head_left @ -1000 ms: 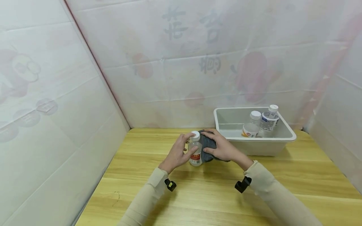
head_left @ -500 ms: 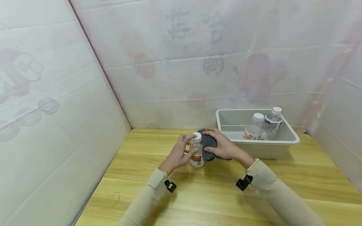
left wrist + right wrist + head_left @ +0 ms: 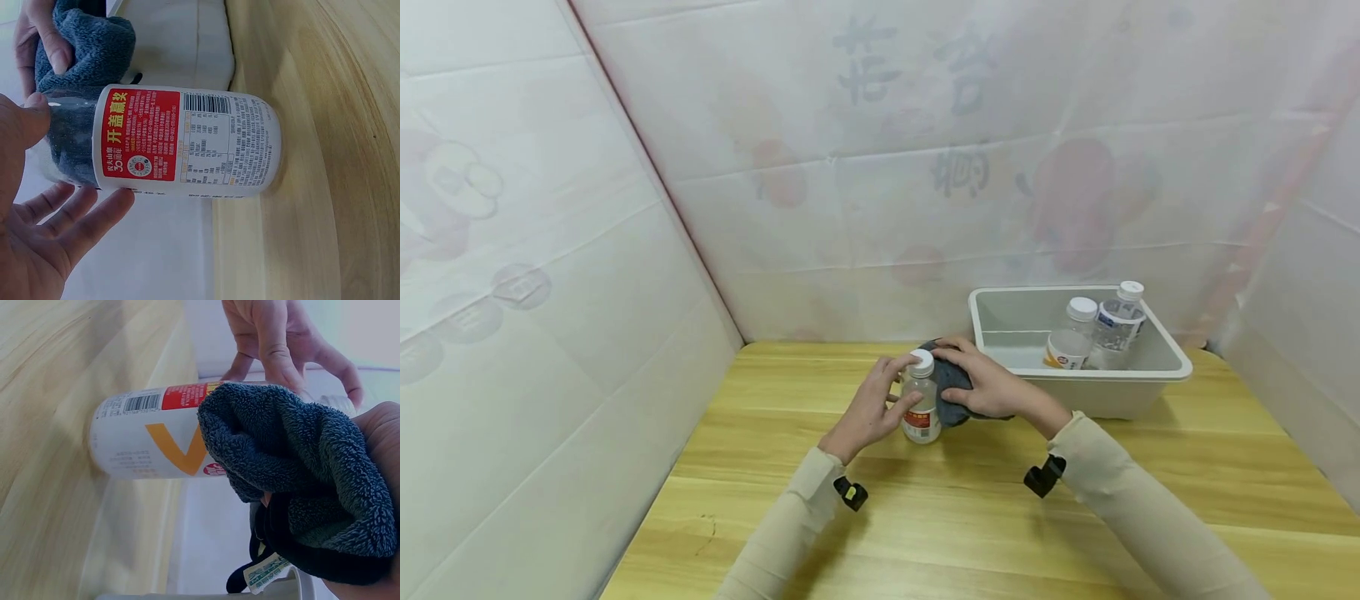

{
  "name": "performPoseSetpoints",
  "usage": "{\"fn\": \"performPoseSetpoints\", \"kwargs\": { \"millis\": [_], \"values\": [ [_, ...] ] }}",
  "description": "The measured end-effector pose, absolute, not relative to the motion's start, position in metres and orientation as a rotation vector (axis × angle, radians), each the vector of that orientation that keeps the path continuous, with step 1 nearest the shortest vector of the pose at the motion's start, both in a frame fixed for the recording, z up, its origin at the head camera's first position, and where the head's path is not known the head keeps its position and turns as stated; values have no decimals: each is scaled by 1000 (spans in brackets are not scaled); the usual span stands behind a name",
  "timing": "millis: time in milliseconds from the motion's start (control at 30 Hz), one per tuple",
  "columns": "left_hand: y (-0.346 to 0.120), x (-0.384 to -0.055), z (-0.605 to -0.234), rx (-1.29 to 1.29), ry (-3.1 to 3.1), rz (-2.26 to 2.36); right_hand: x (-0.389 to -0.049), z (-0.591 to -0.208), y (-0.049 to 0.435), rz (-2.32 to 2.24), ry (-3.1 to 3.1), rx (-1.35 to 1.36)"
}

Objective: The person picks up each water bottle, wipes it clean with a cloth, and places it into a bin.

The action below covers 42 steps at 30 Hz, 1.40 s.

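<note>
A clear plastic bottle point(image 3: 921, 423) with a white cap and a red-and-white label stands upright on the table in the head view. My left hand point(image 3: 871, 415) holds it near the top, thumb on the near side and a finger on the cap. In the left wrist view, its other fingers reach behind the bottle point(image 3: 187, 144). With my right hand point(image 3: 992, 390) I grip a folded dark grey-blue towel point(image 3: 953, 398) against the bottle's right side. The towel point(image 3: 294, 456) covers part of the label in the right wrist view, and most right-hand fingers are hidden there.
A pale grey bin point(image 3: 1082, 392) stands on the wooden table point(image 3: 970, 533) just behind and right of my right hand. Inside it are an orange-labelled bottle point(image 3: 1070, 337) and a blue-labelled bottle point(image 3: 1117, 325). White printed sheets point(image 3: 865, 217) enclose the back and sides.
Both hands keep their holds on the bottle and the towel. The towel has shifted only slightly against the bottle; the head view itself sways a little.
</note>
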<state>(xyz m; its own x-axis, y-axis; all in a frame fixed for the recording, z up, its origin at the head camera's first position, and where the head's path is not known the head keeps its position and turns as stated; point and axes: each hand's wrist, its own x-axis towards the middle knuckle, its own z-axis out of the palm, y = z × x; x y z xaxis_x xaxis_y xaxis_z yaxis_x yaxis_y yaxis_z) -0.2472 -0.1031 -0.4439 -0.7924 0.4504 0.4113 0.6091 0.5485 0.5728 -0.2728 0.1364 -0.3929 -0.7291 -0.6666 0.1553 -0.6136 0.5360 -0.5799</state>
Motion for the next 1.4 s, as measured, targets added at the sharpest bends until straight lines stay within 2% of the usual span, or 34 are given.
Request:
{"fn": "performPoseSetpoints", "kwargs": {
  "millis": [600,1400],
  "values": [
    [-109,-251,-445,-927,-2556,-1188,-275,-406,128,-877,2673,-1048],
    [-108,-247,-449,-894,-2543,-1223,-271,-468,124,-993,2684,-965]
  ]
}}
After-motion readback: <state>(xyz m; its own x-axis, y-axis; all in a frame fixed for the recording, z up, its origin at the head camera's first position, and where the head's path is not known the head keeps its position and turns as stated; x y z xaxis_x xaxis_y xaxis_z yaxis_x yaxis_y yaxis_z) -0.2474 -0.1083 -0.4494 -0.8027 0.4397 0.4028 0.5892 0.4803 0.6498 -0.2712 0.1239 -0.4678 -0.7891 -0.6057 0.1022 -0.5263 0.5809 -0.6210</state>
